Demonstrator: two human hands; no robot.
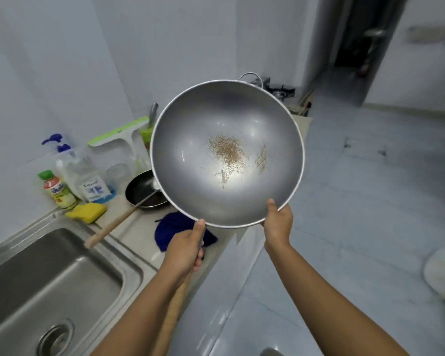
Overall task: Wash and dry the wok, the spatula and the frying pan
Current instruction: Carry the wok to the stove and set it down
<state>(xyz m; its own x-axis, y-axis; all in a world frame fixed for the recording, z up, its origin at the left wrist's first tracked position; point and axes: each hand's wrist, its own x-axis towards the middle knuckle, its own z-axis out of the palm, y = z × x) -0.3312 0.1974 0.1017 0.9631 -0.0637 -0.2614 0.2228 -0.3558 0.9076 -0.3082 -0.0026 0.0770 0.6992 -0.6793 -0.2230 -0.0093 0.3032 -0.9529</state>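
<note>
I hold a large silver wok [211, 140] up in the air over the counter edge, tilted toward me, with brown scratch marks near its middle. My left hand [186, 250] grips its wooden handle just below the rim, thumb on the rim. My right hand [278, 222] grips the lower right rim, thumb inside. A black frying pan [140, 188] sits on the counter, partly hidden behind the wok. A spatula with a long wooden handle [113, 224] rests in the pan, its handle reaching out over the sink edge.
A steel sink [46, 286] fills the lower left. A yellow sponge [86, 211], soap bottles [85, 181] and a green-edged squeegee [118, 136] stand by the wall. A blue cloth [171, 227] lies on the counter. A gas stove [280, 89] sits beyond; tiled floor [370, 201] to the right.
</note>
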